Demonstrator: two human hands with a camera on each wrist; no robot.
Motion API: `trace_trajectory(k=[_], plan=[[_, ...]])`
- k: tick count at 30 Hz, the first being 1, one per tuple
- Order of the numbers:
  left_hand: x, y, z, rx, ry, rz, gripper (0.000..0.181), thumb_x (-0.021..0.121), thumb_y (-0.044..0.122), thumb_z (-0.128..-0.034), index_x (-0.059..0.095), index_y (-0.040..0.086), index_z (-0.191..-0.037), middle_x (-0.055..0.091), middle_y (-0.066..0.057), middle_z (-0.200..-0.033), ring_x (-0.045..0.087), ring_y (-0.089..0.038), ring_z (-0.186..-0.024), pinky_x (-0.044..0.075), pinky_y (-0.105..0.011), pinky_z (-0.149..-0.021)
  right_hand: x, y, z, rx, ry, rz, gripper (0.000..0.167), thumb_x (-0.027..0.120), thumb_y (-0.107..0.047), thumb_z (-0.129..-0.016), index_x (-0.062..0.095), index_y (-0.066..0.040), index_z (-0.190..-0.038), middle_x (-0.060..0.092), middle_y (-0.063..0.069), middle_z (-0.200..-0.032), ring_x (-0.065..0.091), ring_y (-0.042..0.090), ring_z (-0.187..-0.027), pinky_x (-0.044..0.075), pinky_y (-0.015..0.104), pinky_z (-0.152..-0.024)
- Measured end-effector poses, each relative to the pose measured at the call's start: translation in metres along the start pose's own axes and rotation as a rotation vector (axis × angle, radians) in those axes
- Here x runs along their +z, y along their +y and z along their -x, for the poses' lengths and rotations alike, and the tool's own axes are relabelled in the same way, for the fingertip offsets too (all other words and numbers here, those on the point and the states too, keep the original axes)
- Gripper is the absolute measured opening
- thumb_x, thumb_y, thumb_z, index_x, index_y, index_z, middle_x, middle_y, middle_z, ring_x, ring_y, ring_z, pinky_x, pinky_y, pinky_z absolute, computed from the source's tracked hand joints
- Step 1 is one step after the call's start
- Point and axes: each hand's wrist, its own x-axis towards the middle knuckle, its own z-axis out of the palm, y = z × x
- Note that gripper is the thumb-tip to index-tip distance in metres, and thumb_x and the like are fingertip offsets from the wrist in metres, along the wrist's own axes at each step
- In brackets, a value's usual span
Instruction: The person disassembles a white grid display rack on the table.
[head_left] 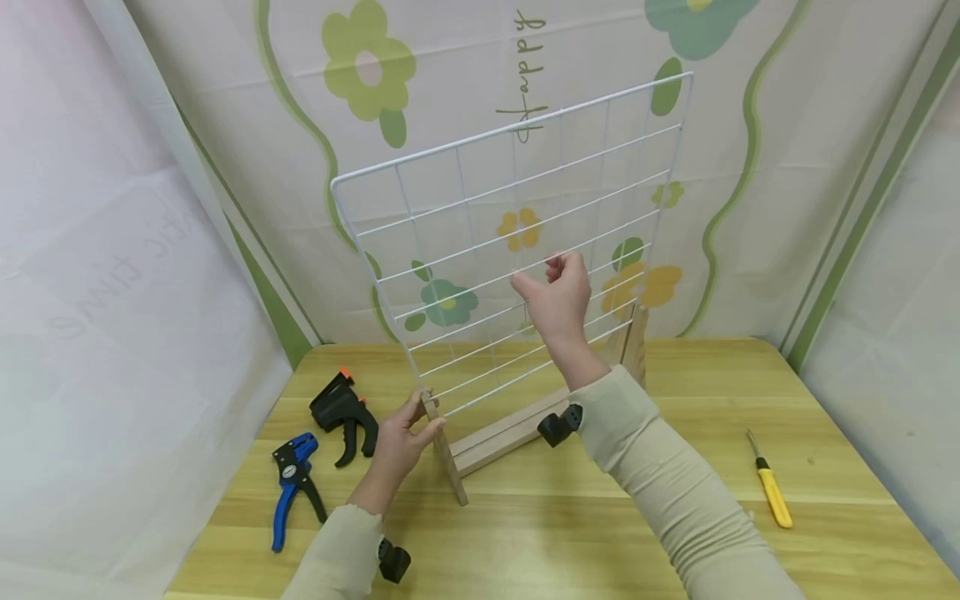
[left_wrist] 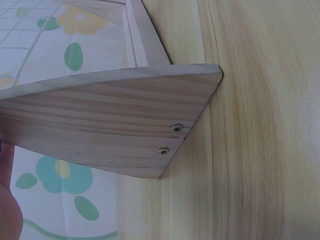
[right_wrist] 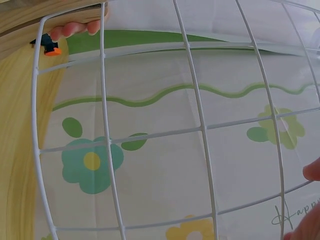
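Note:
A white wire grid panel [head_left: 465, 201] stands tilted within a wooden stand, its lower edge above the crossbar [head_left: 510, 433]. My left hand [head_left: 399, 446] grips the stand's left side piece [head_left: 450, 458], thumb on the near side. In the left wrist view this side piece [left_wrist: 110, 110] shows two bolt heads [left_wrist: 176, 128] near its lower end. My right hand [head_left: 561, 300] holds a wire of the grid near its middle, fingers curled. The right wrist view shows the grid [right_wrist: 202, 127] close up, with only fingertips [right_wrist: 312, 171] at the right edge. The stand's right side piece [head_left: 636, 342] is partly hidden by my right arm.
On the wooden table [head_left: 600, 533], a black clamp [head_left: 341, 412] with orange parts and a blue-black wire stripper [head_left: 295, 487] lie at the left. A yellow-handled screwdriver [head_left: 771, 487] lies at the right. A flower-printed curtain [head_left: 450, 67] hangs behind the grid.

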Motion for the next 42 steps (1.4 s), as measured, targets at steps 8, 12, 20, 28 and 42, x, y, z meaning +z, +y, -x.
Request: trace_trajectory(k=[8,12,20,28,42], plan=[[0.001,-0.003,-0.001,0.037,0.008,0.006,0.055,0.074,-0.003,-0.0722,0.054,-0.007,-0.123,0.063,-0.021,-0.112,0.065,-0.031,-0.096,0.051,-0.038,-0.082,0.000,-0.003,-0.002,-0.021,0.013,-0.004,0.039,0.073,-0.014,-0.070,0.044,-0.007,-0.094,0.041,0.002,-0.090,0.040,0.017,-0.088,0.037,0.026,-0.070],[0.003,-0.002,-0.002,0.020,0.014,-0.004,0.052,0.075,-0.005,-0.0704,0.057,-0.006,-0.119,0.066,-0.022,-0.105,0.065,-0.032,-0.094,0.052,-0.041,-0.080,0.000,-0.005,-0.002,-0.012,0.012,-0.007,0.038,0.072,-0.014,-0.070,0.043,-0.008,-0.094,0.041,0.002,-0.089,0.040,0.018,-0.088,0.037,0.026,-0.070],[-0.005,0.030,-0.009,-0.006,-0.002,-0.024,0.044,0.073,-0.008,-0.0712,0.058,-0.011,-0.112,0.065,-0.027,-0.100,0.065,-0.036,-0.093,0.053,-0.044,-0.078,-0.001,-0.008,-0.004,-0.016,0.019,-0.009,0.037,0.071,-0.013,-0.069,0.044,-0.008,-0.094,0.041,0.003,-0.089,0.039,0.016,-0.086,0.036,0.025,-0.069],[-0.007,0.034,-0.010,-0.005,-0.005,-0.007,0.041,0.072,-0.007,-0.0723,0.058,-0.012,-0.110,0.065,-0.029,-0.099,0.066,-0.030,-0.094,0.052,-0.043,-0.080,-0.001,-0.012,-0.005,-0.030,0.023,-0.013,0.037,0.071,-0.012,-0.068,0.044,-0.007,-0.093,0.040,0.001,-0.088,0.039,0.016,-0.086,0.036,0.025,-0.068],[-0.007,0.033,-0.010,-0.002,0.000,-0.009,0.039,0.072,-0.007,-0.0722,0.059,-0.010,-0.109,0.065,-0.027,-0.096,0.066,-0.028,-0.095,0.052,-0.040,-0.080,-0.002,-0.019,-0.005,-0.025,0.008,-0.017,0.037,0.069,-0.011,-0.069,0.044,-0.008,-0.095,0.040,0.002,-0.090,0.039,0.016,-0.087,0.036,0.025,-0.069]])
